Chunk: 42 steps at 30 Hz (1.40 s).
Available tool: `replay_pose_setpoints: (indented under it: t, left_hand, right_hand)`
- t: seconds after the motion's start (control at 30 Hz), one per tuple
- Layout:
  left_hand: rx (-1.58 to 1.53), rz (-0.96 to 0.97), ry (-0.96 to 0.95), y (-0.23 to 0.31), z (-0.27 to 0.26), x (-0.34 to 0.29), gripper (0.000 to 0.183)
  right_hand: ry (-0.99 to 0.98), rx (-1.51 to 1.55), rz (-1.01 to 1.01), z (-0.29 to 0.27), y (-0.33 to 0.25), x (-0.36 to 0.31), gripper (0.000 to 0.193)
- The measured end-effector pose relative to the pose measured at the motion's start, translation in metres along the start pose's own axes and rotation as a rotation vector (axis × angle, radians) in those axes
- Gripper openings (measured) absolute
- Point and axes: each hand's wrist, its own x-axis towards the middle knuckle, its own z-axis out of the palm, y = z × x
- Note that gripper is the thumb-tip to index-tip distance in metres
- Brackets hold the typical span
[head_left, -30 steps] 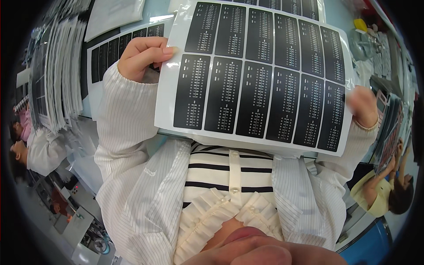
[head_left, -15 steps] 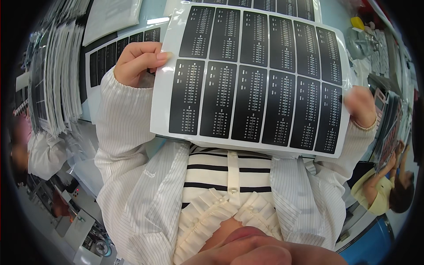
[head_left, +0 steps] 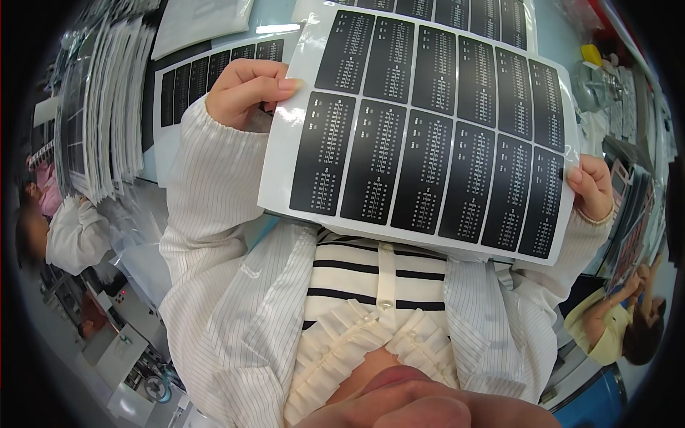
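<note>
Sheet of black rectangular panels [head_left: 422,135], white-bordered: I hold it between left hand [head_left: 246,91], pinching its left edge, and right hand [head_left: 591,187], gripping its right; similar sheet [head_left: 181,89] beside left hand.

A pale blue worktable [head_left: 551,36] carries, on its left side, a white sheet of black panels [head_left: 180,87], partly hidden, and a flat white packet [head_left: 202,27] just beyond it. Another black-panelled sheet [head_left: 514,20] lies at the far middle. Toward the right are a clear item [head_left: 589,87] and a yellow piece [head_left: 591,54].
</note>
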Motion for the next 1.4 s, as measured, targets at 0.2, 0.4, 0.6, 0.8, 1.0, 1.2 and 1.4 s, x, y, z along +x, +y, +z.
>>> replay_pose_setpoints:
  t: [0.2, 0.4, 0.6, 0.8, 1.0, 1.2, 1.4]
  left_hand:
    - [-0.065, -0.009, 0.003, 0.003, 0.004, -0.005, 0.023]
    - [0.036, 0.218, -0.165, 0.002, 0.000, -0.003, 0.019]
    - [0.042, 0.311, -0.247, -0.003, -0.006, 0.002, 0.016]
    - [0.051, 0.266, -0.175, 0.007, -0.002, 0.002, 0.016]
    - [0.344, 0.280, 0.064, 0.041, 0.000, 0.007, 0.022]
    - [0.800, 0.428, 0.257, 0.071, -0.031, 0.069, 0.032]
    - [0.794, 0.413, 0.451, 0.055, -0.057, 0.138, 0.033]
  right_hand:
    - [0.000, -0.015, -0.031, 0.005, -0.001, -0.001, 0.025]
    - [-0.177, -0.144, -0.209, 0.007, -0.008, 0.003, 0.025]
    - [-0.193, -0.179, -0.257, 0.006, -0.009, 0.004, 0.024]
    - [-0.135, -0.201, -0.144, 0.009, -0.011, 0.009, 0.021]
    - [0.059, -0.232, -0.102, 0.015, -0.028, 0.024, 0.027]
    - [0.276, -0.446, -0.443, -0.007, -0.045, 0.093, 0.028]
    - [0.529, -0.608, -0.382, -0.023, -0.047, 0.162, 0.034]
